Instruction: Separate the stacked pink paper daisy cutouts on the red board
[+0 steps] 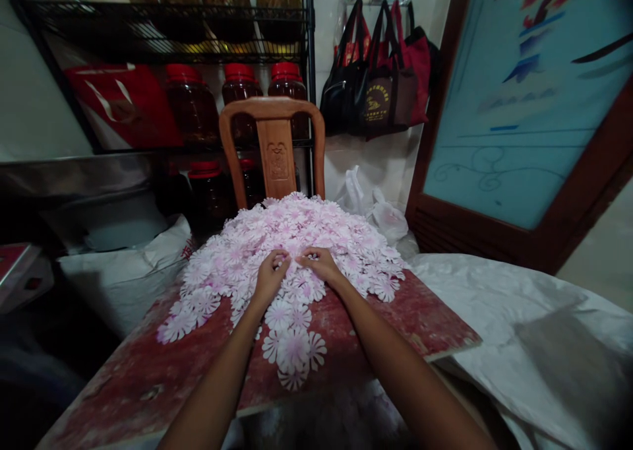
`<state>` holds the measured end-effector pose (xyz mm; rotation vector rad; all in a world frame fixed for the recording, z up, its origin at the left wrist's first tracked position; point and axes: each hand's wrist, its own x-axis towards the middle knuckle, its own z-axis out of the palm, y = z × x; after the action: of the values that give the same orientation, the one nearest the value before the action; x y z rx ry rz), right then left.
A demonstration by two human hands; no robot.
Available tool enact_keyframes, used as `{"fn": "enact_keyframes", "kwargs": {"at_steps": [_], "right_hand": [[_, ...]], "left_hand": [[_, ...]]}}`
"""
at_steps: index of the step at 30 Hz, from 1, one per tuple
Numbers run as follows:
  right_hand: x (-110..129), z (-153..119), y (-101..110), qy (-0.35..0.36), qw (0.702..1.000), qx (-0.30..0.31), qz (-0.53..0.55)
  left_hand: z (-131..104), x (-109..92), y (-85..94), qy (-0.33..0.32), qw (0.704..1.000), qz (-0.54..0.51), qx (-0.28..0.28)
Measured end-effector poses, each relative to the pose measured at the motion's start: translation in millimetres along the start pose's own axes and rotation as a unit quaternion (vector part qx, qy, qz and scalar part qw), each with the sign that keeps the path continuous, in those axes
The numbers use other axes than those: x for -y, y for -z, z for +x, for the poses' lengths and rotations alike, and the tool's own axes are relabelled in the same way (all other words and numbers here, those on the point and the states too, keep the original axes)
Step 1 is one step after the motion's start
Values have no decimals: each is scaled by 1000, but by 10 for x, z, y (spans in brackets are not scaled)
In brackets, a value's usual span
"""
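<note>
A large heap of pale pink and white flower-shaped petal pieces covers the back half of a worn red board. My left hand and my right hand meet over the middle of the heap, fingertips close together. Both are closed in a pinch on a flower piece, which blends into the pieces behind it. Exactly where its edges lie is hard to make out. Several loose flower pieces overlap on the board between my forearms, nearer to me.
Behind the board stands a carved wooden chair. A black rack holds red-lidded jars. Bags hang beside a glass-panelled door. White sacks lie right and left of the board.
</note>
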<state>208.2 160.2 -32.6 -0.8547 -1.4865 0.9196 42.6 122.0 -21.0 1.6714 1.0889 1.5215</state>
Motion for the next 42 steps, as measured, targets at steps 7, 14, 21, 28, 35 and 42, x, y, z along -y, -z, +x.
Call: {"fn": "enact_keyframes", "kwargs": {"at_steps": [7,14,21,28,35,42], "right_hand": [[-3,29,20,-17,1000,-1,6],[-35,27,15,-7,1000,-1,-6],[-38,30,2,10,1000,3,-6],[-31,29,7,9,1000,-1,-3],[-29,24,7,23,1000,-7,-1],[-23,17,-18,36,999,-14,-9]], "left_hand": [[9,4,-4,-1,1000,-7,6],[-41,-76,-19,-12,999,-19,-25],[-36,-99,-6,-49,996,69,18],[-4,-9,12,-40,994,98,26],[6,47,19,-44,992,109,53],[4,49,34,-45,991,113,61]]}}
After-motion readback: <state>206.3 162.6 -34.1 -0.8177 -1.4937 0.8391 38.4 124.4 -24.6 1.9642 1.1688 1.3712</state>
